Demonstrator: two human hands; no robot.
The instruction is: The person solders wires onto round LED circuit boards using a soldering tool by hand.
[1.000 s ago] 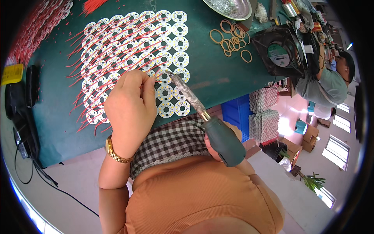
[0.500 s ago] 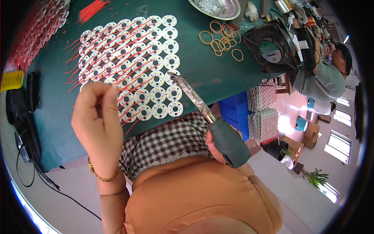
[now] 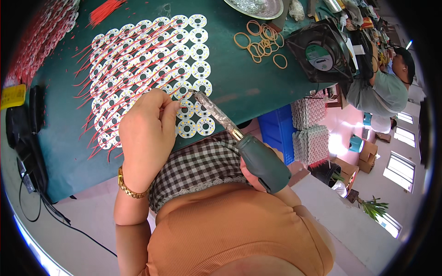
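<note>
Rows of round white LED boards [image 3: 200, 69] with hollow centres lie on the green tabletop, many with thin red wires [image 3: 133, 59] running slantwise across them. My left hand [image 3: 149, 124] is over the near rows, thumb and forefinger pinched together on a short red wire [image 3: 183, 107] that peeks out at the fingertips. In my right hand [image 3: 252, 175] is a soldering iron [image 3: 264, 163] with a thick dark green handle. Its crusted metal shaft slopes up to the left, and the tip meets or hovers just above a board near my left fingertips. The left hand hides several boards.
Loose red wires [image 3: 105, 12] lie at the far left, near a heap of wired boards [image 3: 43, 37]. Rubber bands [image 3: 262, 43], a metal bowl [image 3: 255, 8] and a black fan [image 3: 320, 53] occupy the right side. A person [image 3: 384, 89] sits beyond. Black tool cases [image 3: 25, 138] rest leftward.
My left hand has moved right and closer to the iron's tip. The soldering iron has shifted slightly left and down, its tip now at a board one column further left.
</note>
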